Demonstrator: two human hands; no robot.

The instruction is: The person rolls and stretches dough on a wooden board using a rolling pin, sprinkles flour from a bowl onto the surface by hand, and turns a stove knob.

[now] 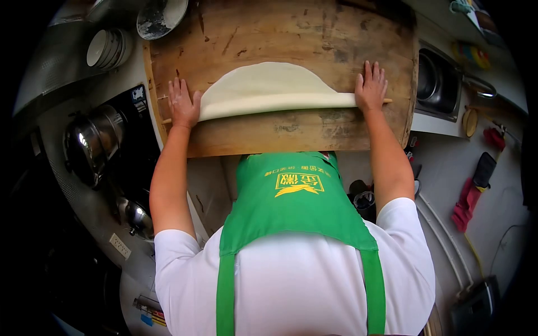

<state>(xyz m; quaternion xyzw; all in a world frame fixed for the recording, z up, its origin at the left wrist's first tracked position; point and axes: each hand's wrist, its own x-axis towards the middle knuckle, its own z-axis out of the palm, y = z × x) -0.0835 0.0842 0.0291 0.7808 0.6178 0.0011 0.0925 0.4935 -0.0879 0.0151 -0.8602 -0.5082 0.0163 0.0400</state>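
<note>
While your arms reached over the wooden board (pixel 235 137), your left hand (pixel 184 103) lay palm down across one end of the rolling pin (pixel 388 101), near the left edge. Your right hand (pixel 371 87) did the same at the other end, toward the right edge. Both grips were wide, fingers stretched toward the far edge. Dough sheet (pixel 269 81) sat between your hands: near side wrapped around the pin, rest flat toward the far edge. Floury metal bowl (pixel 162 18) was by the far left corner; sink (pixel 443 81) was past the right edge.
</note>
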